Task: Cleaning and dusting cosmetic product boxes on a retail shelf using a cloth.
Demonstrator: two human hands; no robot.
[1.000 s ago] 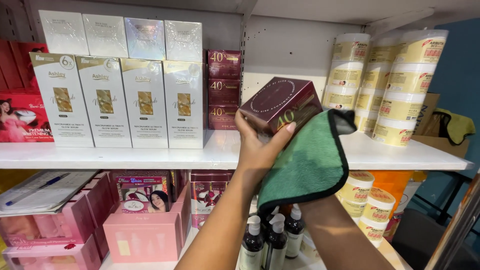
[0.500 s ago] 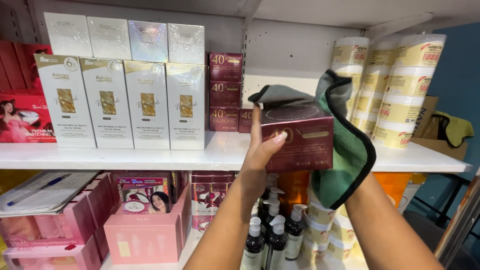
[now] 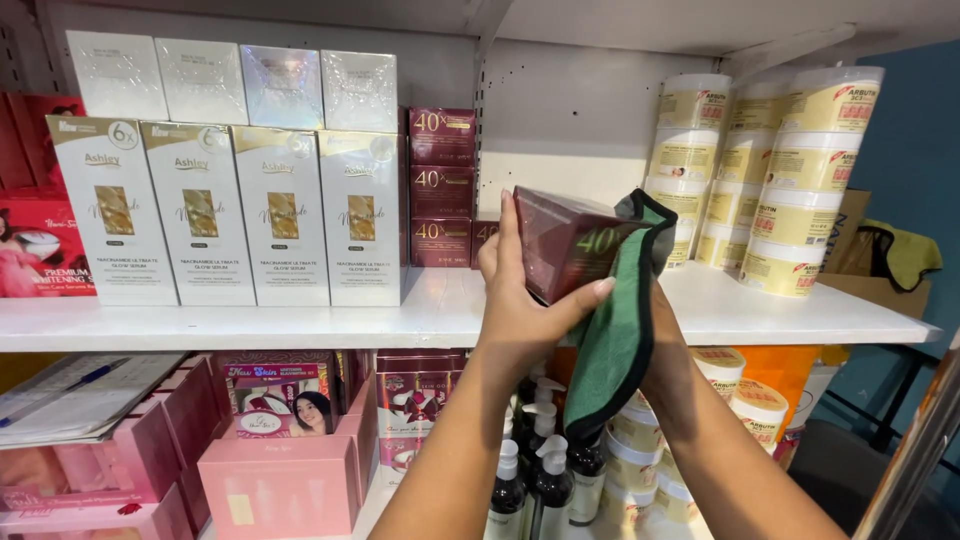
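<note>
My left hand (image 3: 522,300) grips a dark maroon box (image 3: 566,240) in front of the white shelf (image 3: 300,325), thumb across its lower edge. My right hand (image 3: 662,330) is mostly hidden behind a green cloth (image 3: 615,330) that it presses against the right side of the box. The cloth hangs down over my right wrist. A stack of matching maroon boxes (image 3: 441,187) stands on the shelf just behind and to the left.
Tall white and gold cartons (image 3: 230,215) fill the shelf's left side, with pale boxes above them. Stacked cream tubs (image 3: 780,170) stand at right. Below are pink boxes (image 3: 280,480), dark pump bottles (image 3: 545,470) and more tubs (image 3: 740,400).
The maroon box has been turned in my left hand, showing a different face. The green cloth has shifted from over its top to its right side.
</note>
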